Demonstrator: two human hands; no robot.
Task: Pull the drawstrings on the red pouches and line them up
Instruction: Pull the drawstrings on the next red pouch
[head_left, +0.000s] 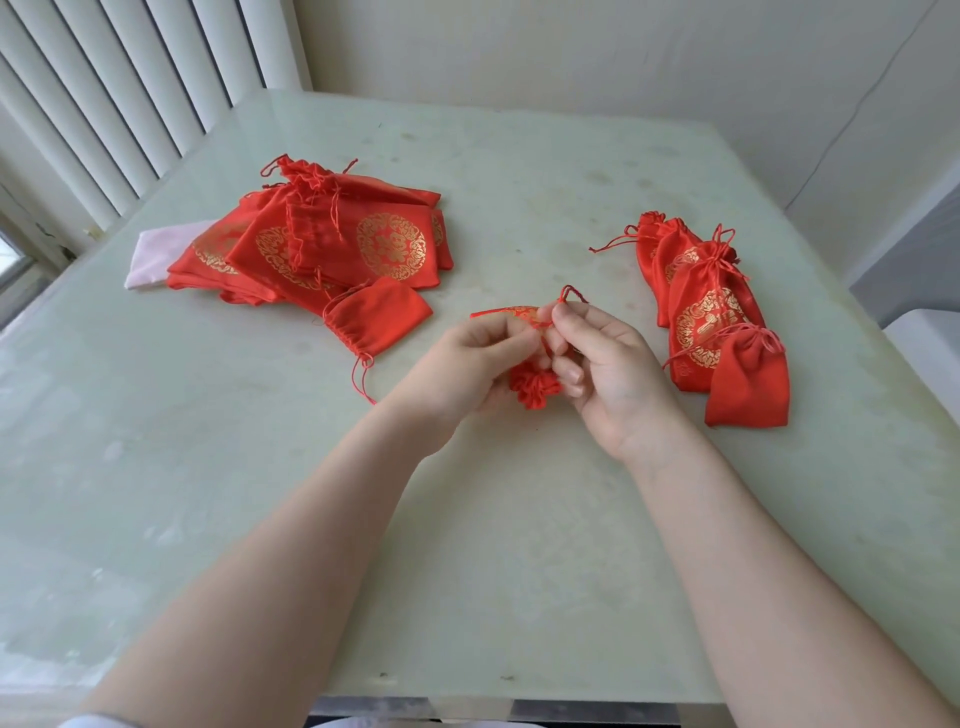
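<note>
A small red satin drawstring pouch is being held above the middle of the pale green glossy table, between both hands. The left hand is being kept curled, its fingertips pinching the pouch's gathered neck. The right hand is likewise being kept curled, its thumb and forefinger pinching the thin red drawstring, a loop of which is being shown above the fingers. The bunched mouth of the pouch is being seen below the fingers; the remainder is largely being hidden by them.

Right of the hands, a row of closed red pouches with gold print is being kept lying in an overlapping line, necks pointing away from the person; a plain red pouch is being found at its near end, overlapping the one behind.

Left of the hands, a loose heap of flat red pouches with gold round emblems is being observed, with a half-gathered plain red pouch lying at its near edge. A pale pink cloth is being partly covered by the heap's left side. White vertical slats are being seen beyond the table's far left corner.
</note>
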